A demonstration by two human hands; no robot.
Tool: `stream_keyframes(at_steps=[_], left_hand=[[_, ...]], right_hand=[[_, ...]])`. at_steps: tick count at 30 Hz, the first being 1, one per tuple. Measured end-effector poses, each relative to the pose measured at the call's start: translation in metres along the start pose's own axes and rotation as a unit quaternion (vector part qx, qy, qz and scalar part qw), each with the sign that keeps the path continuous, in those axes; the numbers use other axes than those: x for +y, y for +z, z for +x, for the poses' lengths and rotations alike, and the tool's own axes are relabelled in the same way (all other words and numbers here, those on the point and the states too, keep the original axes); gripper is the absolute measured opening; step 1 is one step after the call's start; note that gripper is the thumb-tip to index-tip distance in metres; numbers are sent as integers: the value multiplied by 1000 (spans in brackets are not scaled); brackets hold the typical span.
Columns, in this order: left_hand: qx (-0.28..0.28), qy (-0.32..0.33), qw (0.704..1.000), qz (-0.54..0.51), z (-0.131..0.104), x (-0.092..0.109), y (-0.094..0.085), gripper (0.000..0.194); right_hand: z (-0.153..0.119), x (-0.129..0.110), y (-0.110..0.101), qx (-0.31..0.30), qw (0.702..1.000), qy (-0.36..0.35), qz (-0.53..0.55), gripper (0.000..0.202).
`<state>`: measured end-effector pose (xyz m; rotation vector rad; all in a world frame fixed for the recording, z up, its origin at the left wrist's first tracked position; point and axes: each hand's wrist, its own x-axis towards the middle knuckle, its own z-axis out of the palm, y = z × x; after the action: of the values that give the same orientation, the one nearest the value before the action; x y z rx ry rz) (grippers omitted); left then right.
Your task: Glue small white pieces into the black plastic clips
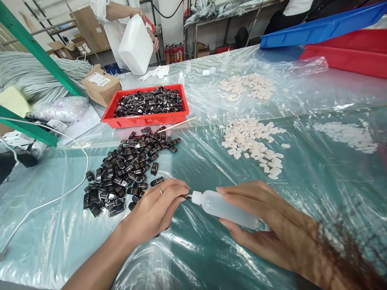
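Bottle (226, 209) in the right hand (266, 217), center-near over the plastic sheet (196, 161): fingers along its far side, thumb on the near side. Long axis runs mostly left-right, slightly slanted; cap (196, 197) end points left and a bit far, base sits right and nearer, by the palm. Left hand (160, 203) is bunched, fingertips pinching a small dark part (188, 197), mostly hidden by the fingers. Key relation: part is just left of the cap, roughly in line with the bottle's axis; can't tell if the tip touches it. Bottle body is in the right hand, but the left fingertips are nearer the cap end.

Black pieces (130, 169) heaped left, just beyond the left hand; red tray (145, 120) of similar pieces farther. Stick (178, 124) near the tray. White pieces (254, 141) lie right, beyond the bottle. Far left, a co-worker tips a jug (137, 44).
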<state>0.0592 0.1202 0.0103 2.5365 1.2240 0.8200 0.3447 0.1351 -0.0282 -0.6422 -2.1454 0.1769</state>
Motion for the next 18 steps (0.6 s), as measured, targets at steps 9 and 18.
stream_keyframes(at_steps=[9, 18], left_hand=[[-15, -8, 1000, 4, -1, 1, 3, 16], [-28, -9, 999, 21, 0, 3, 0, 14]], right_hand=[[-5, -4, -7, -19, 1000, 9, 20, 53], [-6, 1, -10, -30, 999, -2, 22, 59]])
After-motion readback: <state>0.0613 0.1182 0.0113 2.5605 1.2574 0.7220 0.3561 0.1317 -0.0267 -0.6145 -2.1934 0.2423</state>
